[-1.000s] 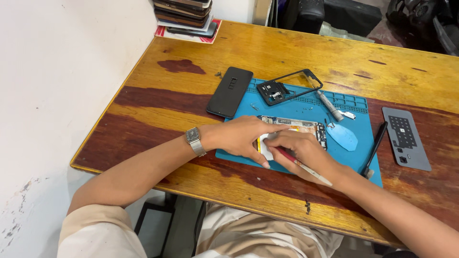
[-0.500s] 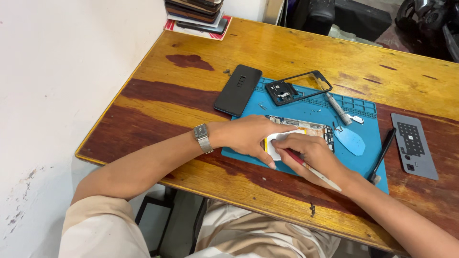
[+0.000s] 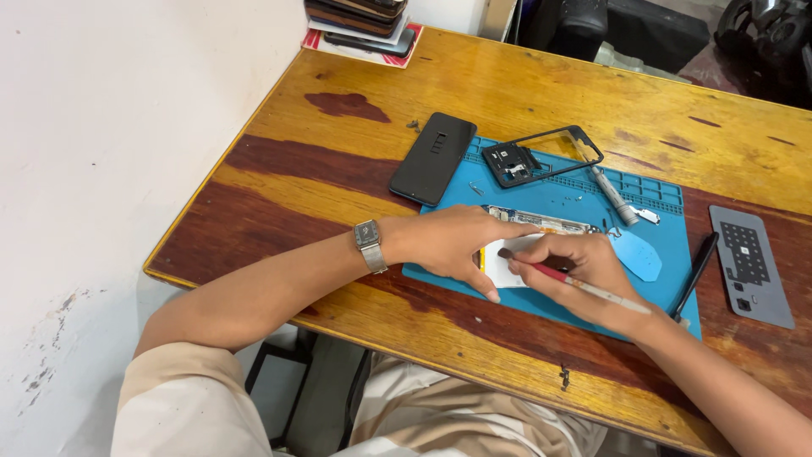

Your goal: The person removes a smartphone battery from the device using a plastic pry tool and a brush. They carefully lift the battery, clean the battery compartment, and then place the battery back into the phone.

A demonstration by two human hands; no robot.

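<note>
Left hand point(image 3: 452, 245), wristwatch point(image 3: 369, 244) on the wrist, pressed flat over the opened phone point(image 3: 541, 241) on the blue repair mat point(image 3: 558, 199), fingers spread, grip loose and holding the phone down rather than closed around anything. Right hand point(image 3: 584, 279) just right of it, grip clenched on a thin red-and-white tool point(image 3: 584, 286), tip set against the white part of the phone between the two hands. Phone near the mat's near edge, middle of the wooden table point(image 3: 507, 93). Far on the mat: black phone frame point(image 3: 541, 154) with camera module, small grey screwdriver point(image 3: 613, 196) to its right. Black back cover point(image 3: 433, 158) lying across the mat's far left corner. Blue pick-shaped piece point(image 3: 636, 254) right of the right hand, black pen-like tool point(image 3: 695, 275) further right, grey panel point(image 3: 750, 264) off the mat at far right. Stack of phones point(image 3: 359, 21) at the table's far left edge.
</note>
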